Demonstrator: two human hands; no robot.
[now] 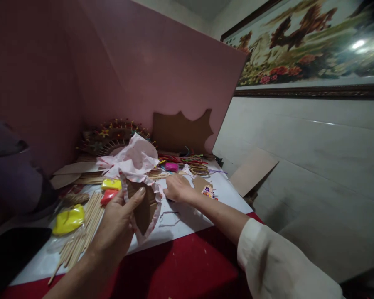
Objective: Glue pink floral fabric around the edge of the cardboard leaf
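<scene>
cardboard piece [145, 207] in left hand [120, 224], right hand [177, 189] just beside

A tall pink partition [149, 62] rises behind the surface and folds round its left side, closing it off like a booth. Leaning against the partition's foot, beyond the fingers, stands a brown cardboard cut-out [180, 131] with a jagged top edge. The surface [187, 220] is topped with white sheeting, and a red cloth [187, 265] shows along its near edge. To the right of the fingers runs a pale panelled wall [314, 166] with a faint sheen. Above it hangs a large framed picture [308, 45] of horses and red flowers, its glass catching two bright reflections of lamps. A flat cardboard piece [252, 170] rests against the wall's lower part.
</scene>
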